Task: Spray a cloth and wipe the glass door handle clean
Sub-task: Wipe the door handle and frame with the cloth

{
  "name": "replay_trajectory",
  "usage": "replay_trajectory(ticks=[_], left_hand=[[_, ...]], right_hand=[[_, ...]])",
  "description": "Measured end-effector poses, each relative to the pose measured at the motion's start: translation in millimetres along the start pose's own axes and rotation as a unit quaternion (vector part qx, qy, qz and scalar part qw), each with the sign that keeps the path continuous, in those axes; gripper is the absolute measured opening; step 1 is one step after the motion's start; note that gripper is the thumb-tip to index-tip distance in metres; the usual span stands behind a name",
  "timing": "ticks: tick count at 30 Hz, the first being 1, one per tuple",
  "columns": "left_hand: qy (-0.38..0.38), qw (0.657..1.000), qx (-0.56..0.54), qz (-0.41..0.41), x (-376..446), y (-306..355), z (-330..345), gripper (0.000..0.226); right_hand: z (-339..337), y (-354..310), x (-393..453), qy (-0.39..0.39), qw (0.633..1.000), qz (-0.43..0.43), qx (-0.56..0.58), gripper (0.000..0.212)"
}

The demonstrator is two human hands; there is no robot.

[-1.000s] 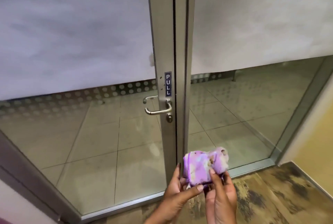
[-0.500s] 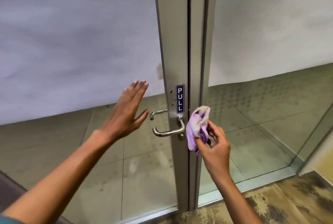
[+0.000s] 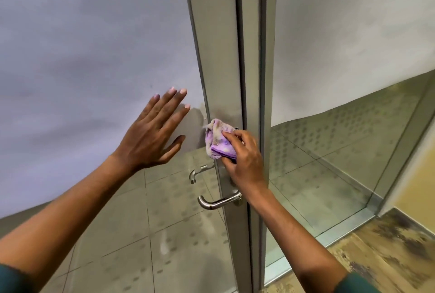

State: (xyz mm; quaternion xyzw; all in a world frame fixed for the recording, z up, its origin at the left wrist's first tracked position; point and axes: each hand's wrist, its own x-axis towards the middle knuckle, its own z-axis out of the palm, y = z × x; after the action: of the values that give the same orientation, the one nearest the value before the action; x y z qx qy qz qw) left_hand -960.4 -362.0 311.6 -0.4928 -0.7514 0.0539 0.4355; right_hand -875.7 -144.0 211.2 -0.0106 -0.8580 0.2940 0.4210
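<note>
A steel lever door handle [image 3: 217,202] sticks out to the left from the grey metal door frame [image 3: 219,57]. My right hand [image 3: 244,158] grips a crumpled purple cloth [image 3: 219,140] and presses it against the frame just above the handle, covering the PULL sign. My left hand [image 3: 153,134] lies flat with fingers spread on the frosted glass pane [image 3: 94,57] to the left of the frame. A second lever handle [image 3: 200,171] shows through the glass on the far side.
A second glass panel [image 3: 341,163] stands to the right of the frame, frosted on top. A tiled floor shows through the lower glass. A worn patterned carpet [image 3: 388,245] lies at the bottom right, beside a yellow wall [image 3: 421,186].
My right hand has lifted the cloth up and left onto the frame over the PULL sign. My left hand has moved forward and flattened on the glass. The view has come closer to the door.
</note>
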Motion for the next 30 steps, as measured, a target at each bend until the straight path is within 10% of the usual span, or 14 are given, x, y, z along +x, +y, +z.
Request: replay_trajectory(ticks=[7,17,30], left_hand=[[0.048,0.999,-0.007,0.023,-3,-2,6,0.064],[0.07,0.997,-0.031,0.027,-3,-2,6,0.065],[0.059,0.998,-0.03,0.022,-3,-2,6,0.065]], right_hand=[[18,12,-5,0.037,0.999,-0.023,-0.021,0.049],[26,37,-34,-0.118,0.992,0.036,-0.002,0.039],[-2,17,12,-0.039,0.998,0.016,0.043,0.044]])
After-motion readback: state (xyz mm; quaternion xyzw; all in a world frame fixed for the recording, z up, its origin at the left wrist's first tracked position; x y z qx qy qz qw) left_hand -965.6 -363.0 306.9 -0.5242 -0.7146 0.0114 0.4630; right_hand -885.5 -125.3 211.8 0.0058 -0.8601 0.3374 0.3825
